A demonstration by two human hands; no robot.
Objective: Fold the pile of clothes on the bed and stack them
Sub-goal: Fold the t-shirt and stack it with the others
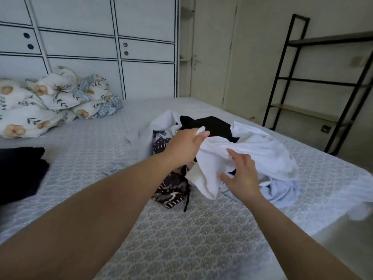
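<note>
Atop the pile (201,158), our left hand (184,145) pinches the limp white shirt (252,150); right hand (242,174), fingers (231,153) spread, seeks its hem.

The bed (201,239) wears a matt woven sheet with a fine repeated print. On it, a white garment (252,156) looks like soft, smooth, creased cloth. Beyond the bed, the rack (282,81) has a matt black metal frame and wooden shelves.
</note>
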